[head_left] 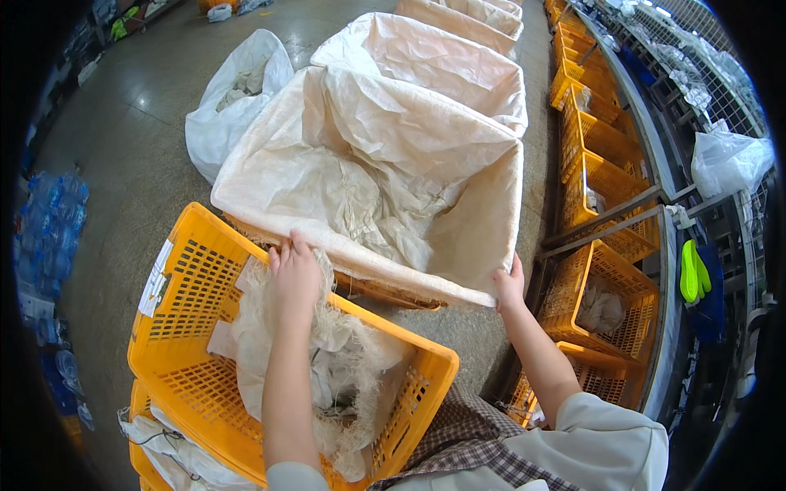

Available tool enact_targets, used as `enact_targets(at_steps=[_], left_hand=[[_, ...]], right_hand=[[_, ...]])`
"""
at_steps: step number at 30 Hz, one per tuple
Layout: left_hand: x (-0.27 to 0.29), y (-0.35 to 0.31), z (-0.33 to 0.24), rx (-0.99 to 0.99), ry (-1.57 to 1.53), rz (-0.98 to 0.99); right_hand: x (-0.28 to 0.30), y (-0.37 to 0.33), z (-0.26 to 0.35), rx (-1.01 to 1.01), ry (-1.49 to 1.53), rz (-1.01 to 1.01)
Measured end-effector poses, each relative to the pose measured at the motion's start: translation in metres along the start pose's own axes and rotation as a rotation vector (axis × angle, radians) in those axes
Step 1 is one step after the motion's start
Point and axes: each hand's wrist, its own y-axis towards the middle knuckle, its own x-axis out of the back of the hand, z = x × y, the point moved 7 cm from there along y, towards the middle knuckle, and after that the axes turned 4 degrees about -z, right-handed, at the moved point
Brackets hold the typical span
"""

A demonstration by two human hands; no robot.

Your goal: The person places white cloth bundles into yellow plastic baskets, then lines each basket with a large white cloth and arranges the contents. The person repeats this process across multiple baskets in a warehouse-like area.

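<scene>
A large bin lined with off-white cloth (pixel 360 196) stands in front of me, its liner folded over the rim and creased at the bottom. My left hand (pixel 295 274) is closed over its near rim, left of the middle. At the near right corner, my right hand (pixel 509 286) grips the same liner edge, with the thumb on top. Under my left forearm, a tilted yellow perforated crate (pixel 196 319) holds frayed off-white woven sacking (pixel 360 360). Some of this sacking hangs right beside my left hand.
Behind the bin, another lined bin (pixel 426 57) continues a row. A white sack (pixel 237 98) stands to its left. Yellow crates (pixel 602 303) line the metal rack (pixel 655 327) on the right. Blue-tinted plastic bottles (pixel 53 221) lie far left. Another crate (pixel 143 434) sits below the tilted one.
</scene>
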Motion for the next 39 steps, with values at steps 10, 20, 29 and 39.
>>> enact_targets(at_steps=[10,20,29,39], left_hand=[[-0.015,0.024,-0.015,0.111,-0.055,0.031],[-0.027,0.082,-0.016,0.127,-0.088,-0.368],[0.045,0.059,-0.002,0.129,-0.196,-0.052],[0.148,-0.102,0.018,-0.087,-0.554,-0.274]], right_hand=[[0.008,-0.031,-0.011,0.011,0.133,-0.010],[-0.030,0.002,-0.012,-0.034,0.217,-0.050],[-0.053,0.029,0.062,0.540,-0.773,-0.308],[-0.282,-0.235,0.119,0.615,-0.249,1.107]])
